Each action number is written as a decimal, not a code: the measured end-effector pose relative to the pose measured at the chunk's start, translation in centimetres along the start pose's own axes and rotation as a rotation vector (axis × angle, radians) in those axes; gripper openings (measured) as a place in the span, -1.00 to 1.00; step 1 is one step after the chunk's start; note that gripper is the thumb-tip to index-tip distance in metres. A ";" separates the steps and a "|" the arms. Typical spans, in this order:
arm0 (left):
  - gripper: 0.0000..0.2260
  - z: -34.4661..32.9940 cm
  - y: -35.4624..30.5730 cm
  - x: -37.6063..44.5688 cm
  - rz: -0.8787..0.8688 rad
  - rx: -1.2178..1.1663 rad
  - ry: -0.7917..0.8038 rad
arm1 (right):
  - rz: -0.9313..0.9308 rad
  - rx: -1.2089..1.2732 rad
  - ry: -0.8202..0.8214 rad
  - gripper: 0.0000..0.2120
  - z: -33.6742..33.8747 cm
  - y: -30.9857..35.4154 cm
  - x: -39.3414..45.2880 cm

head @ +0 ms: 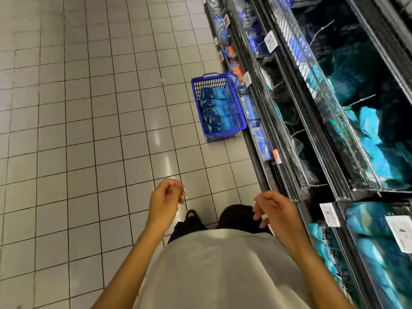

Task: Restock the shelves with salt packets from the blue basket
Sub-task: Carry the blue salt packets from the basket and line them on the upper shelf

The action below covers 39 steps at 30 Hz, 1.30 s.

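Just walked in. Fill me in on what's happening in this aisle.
A person is restocking shelves in a shop aisle. Both the left hand and the right hand hang loosely curled in front of the body and hold nothing. The blue basket stands ahead on the tiled floor against the shelves, with blue salt packets in it. No packet is in hand at this moment.
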<state>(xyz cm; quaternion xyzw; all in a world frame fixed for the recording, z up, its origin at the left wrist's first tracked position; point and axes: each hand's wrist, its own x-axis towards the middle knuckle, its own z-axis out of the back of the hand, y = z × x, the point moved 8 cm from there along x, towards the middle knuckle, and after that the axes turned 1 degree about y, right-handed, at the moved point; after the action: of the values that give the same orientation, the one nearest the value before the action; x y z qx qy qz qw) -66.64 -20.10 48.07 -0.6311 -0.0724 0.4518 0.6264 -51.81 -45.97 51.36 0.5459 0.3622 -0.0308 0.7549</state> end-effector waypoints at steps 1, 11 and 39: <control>-0.81 -0.1 -1.2 1.6 -0.016 0.006 0.014 | -0.009 0.016 -0.020 -0.90 0.2 0.2 0.6; -0.83 -2.4 -9.2 15.4 -0.053 0.081 0.056 | -0.061 0.077 -0.140 -0.91 2.8 3.1 12.2; -0.79 0.9 -19.2 48.0 0.166 0.196 -0.005 | -0.068 0.052 0.020 -0.76 -14.7 28.7 48.2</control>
<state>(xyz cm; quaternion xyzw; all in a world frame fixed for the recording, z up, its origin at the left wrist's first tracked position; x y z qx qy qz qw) -30.20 16.06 41.63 -0.5695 0.0231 0.5085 0.6454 -11.16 -5.13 44.33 0.5527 0.3874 -0.0604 0.7354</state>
